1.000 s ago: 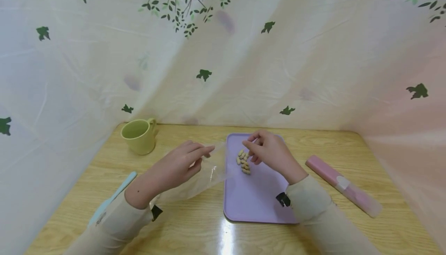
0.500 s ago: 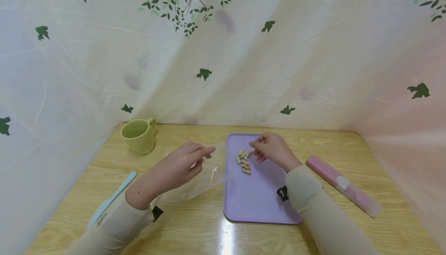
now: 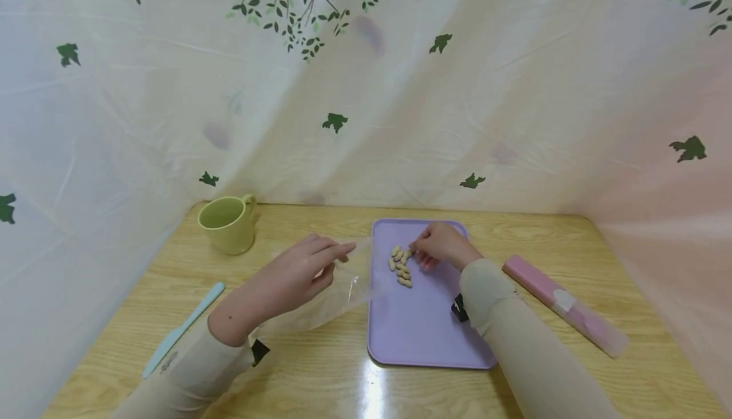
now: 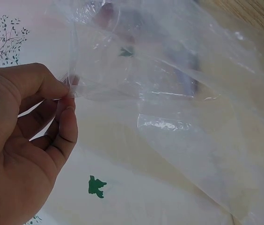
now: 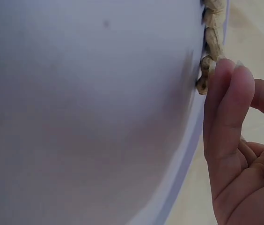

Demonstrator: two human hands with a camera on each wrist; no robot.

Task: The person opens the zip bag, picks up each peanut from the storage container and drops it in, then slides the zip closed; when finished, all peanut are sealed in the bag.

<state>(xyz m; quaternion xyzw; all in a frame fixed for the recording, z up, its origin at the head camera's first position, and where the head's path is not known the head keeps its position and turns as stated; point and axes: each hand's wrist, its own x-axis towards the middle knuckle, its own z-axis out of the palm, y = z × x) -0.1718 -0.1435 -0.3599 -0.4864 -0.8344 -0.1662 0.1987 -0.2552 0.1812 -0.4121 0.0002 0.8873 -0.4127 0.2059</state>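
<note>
My left hand [image 3: 300, 269] pinches the edge of a clear plastic bag [image 3: 337, 292] between thumb and fingers. In the left wrist view the bag's film [image 4: 169, 126] spreads out from those fingertips. Several unshelled peanuts [image 3: 403, 273] lie in a small cluster on a purple tray [image 3: 423, 336]. Over the tray's far part my right hand [image 3: 443, 244] reaches down, fingers bent, fingertips right at the peanut on the cluster's right side. In the right wrist view the fingertips overlap the row of peanuts [image 5: 211, 42]; I cannot tell whether they grip one.
A green mug [image 3: 229, 225] stands at the back left of the wooden table [image 3: 309, 368]. A light blue spatula-like utensil [image 3: 183, 330] lies beside my left forearm. To the right of the tray is a long pink case [image 3: 563, 304]. Patterned cloth [image 3: 366, 152] hangs behind the table.
My right hand has come down and slightly forward over the tray, its fingertips now at a peanut. My left hand and the bag have hardly moved.
</note>
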